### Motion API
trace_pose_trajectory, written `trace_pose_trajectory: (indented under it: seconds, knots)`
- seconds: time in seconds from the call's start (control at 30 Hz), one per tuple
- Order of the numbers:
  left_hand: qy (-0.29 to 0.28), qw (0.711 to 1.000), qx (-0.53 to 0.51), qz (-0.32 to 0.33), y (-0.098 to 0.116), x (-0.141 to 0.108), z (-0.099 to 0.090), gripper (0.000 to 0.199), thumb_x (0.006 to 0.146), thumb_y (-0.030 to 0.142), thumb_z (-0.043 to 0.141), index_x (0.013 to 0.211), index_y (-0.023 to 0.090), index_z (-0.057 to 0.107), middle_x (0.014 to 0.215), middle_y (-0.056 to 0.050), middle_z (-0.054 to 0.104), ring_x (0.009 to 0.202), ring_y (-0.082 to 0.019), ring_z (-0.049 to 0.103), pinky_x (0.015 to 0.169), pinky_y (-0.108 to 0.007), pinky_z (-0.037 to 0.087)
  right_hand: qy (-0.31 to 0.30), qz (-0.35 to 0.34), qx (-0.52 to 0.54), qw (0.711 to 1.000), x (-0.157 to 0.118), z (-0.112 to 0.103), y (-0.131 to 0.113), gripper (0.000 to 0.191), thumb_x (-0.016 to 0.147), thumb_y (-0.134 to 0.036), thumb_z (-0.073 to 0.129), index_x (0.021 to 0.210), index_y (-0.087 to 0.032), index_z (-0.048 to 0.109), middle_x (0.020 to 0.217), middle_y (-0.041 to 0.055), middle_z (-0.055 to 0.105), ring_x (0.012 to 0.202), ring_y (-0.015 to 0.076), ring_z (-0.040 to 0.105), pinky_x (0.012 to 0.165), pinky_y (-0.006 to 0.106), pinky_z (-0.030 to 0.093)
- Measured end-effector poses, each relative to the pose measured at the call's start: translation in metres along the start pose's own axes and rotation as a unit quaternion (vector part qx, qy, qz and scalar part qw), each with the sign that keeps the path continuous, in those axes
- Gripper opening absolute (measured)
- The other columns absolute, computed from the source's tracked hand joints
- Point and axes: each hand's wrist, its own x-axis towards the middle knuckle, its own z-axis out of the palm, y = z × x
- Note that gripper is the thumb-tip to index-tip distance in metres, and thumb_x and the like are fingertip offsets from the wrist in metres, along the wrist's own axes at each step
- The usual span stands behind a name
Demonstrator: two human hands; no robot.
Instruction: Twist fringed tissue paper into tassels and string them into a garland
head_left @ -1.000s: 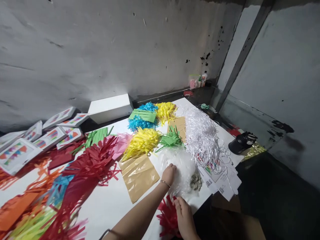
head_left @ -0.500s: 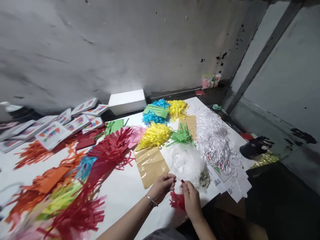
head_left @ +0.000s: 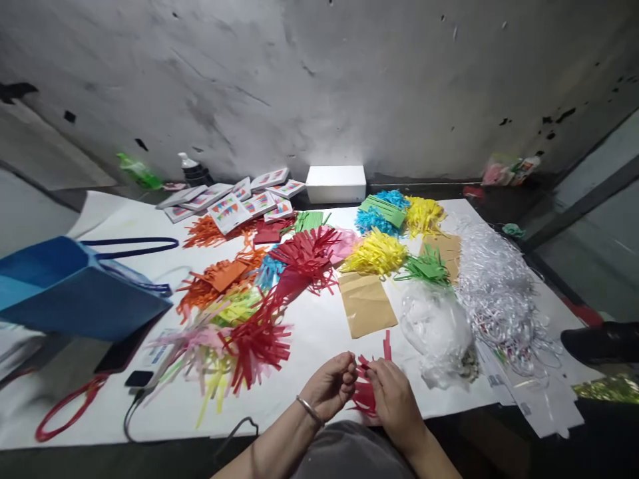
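My right hand [head_left: 397,399] is closed on a red paper tassel [head_left: 365,398], whose fringe hangs below the fingers and partly behind the hand. One red strip sticks up above the knuckles. Close beside it on the left, my left hand [head_left: 333,382], with a silver bangle at the wrist, has its fingers curled in a pinch. What those fingers hold, if anything, is too small to make out. Beyond the hands lies a flat brown paper packet [head_left: 368,306], and right of them a clear plastic bag [head_left: 434,326].
Fringed paper tassels in red [head_left: 307,256], orange [head_left: 219,276], yellow [head_left: 377,253] and green [head_left: 426,267] cover the white table [head_left: 309,359]. A heap of white string [head_left: 494,286] lies right. Printed packs [head_left: 229,213] and a white box [head_left: 335,184] stand behind; a blue bag [head_left: 84,299] left.
The view has swung left, bringing the blue bag and phone cables into sight. My hands have come closer together, and the red strips in my right hand now stick up and fan out.
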Motion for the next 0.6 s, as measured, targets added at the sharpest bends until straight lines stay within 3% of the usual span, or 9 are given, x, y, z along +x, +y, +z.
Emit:
trace_pose_trajectory:
  seconds: [0.13, 0.3, 0.47, 0.6]
  knots:
    - [0.03, 0.998, -0.048, 0.022, 0.001, -0.017, -0.008, 0.015, 0.086, 0.011, 0.061, 0.071, 0.008, 0.061, 0.061, -0.004, 0.062, 0.053, -0.007, 0.058, 0.04, -0.012, 0.034, -0.008, -0.081, -0.097, 0.992, 0.007, 0.023, -0.012, 0.022, 0.095, -0.013, 0.035, 0.092, -0.018, 0.056, 0.077, 0.0055, 0.06, 0.07, 0.0206, 0.053, 0.067, 0.034, 0.042]
    - [0.026, 0.996, -0.047, 0.064, 0.0, -0.028, -0.014, 0.016, 0.08, 0.013, 0.069, 0.067, 0.009, 0.061, 0.057, -0.002, 0.06, 0.05, -0.007, 0.054, 0.043, -0.014, 0.036, -0.004, -0.119, -0.172, 0.978, 0.009, 0.034, -0.023, 0.019, 0.092, -0.01, 0.039, 0.085, -0.018, 0.054, 0.073, 0.0048, 0.058, 0.068, 0.02, 0.05, 0.07, 0.036, 0.039]
    - [0.021, 0.994, -0.06, 0.094, -0.003, -0.033, -0.015, 0.017, 0.076, 0.016, 0.074, 0.067, 0.01, 0.06, 0.06, -0.002, 0.06, 0.052, -0.007, 0.054, 0.045, -0.015, 0.036, 0.031, -0.133, -0.177, 0.975, 0.007, 0.036, -0.032, 0.016, 0.091, -0.008, 0.042, 0.088, -0.017, 0.054, 0.073, 0.0045, 0.058, 0.067, 0.0193, 0.05, 0.073, 0.037, 0.038]
    - [0.038, 0.993, -0.075, 0.082, -0.002, -0.034, -0.011, 0.018, 0.079, 0.014, 0.07, 0.066, 0.01, 0.06, 0.057, -0.002, 0.06, 0.05, -0.007, 0.053, 0.043, -0.016, 0.035, 0.048, -0.143, -0.161, 0.975, 0.006, 0.04, -0.033, 0.016, 0.092, -0.009, 0.041, 0.09, -0.017, 0.055, 0.074, 0.0048, 0.059, 0.069, 0.0191, 0.051, 0.075, 0.036, 0.039]
